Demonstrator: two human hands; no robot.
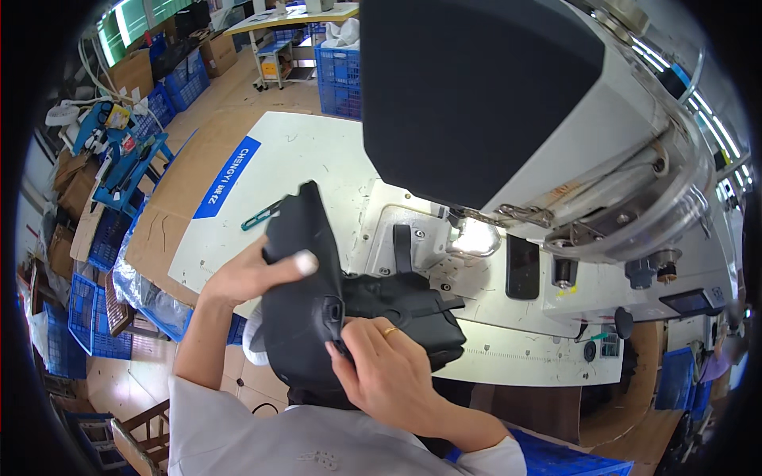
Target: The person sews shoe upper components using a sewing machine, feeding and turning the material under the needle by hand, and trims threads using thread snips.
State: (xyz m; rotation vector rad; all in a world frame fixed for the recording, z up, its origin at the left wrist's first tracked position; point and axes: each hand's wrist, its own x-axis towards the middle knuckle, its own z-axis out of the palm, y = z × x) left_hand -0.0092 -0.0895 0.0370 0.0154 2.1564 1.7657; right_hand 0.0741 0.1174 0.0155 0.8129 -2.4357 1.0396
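A black bag [298, 230], apparently of leather, is held up at the table's near edge. My left hand [246, 274] is closed round its left side, with the thumb lying across the front; something white covers the thumb tip. At the bag's lower right edge, my right hand [389, 365] pinches the black material near a small dark fitting [332, 309]. A ring is on one of its fingers. More black material [401, 305] with a strap lies on the table to the right, partly behind my right hand; whether it joins the bag is hidden.
A large sewing machine [651, 119] overhangs the white table [309, 143], its lamp lit. Teal thread snips [258, 218], a black strap [402, 248] and a phone [521, 268] lie on the table. Blue crates [340, 71] and a small blue stand [131, 178] are beyond.
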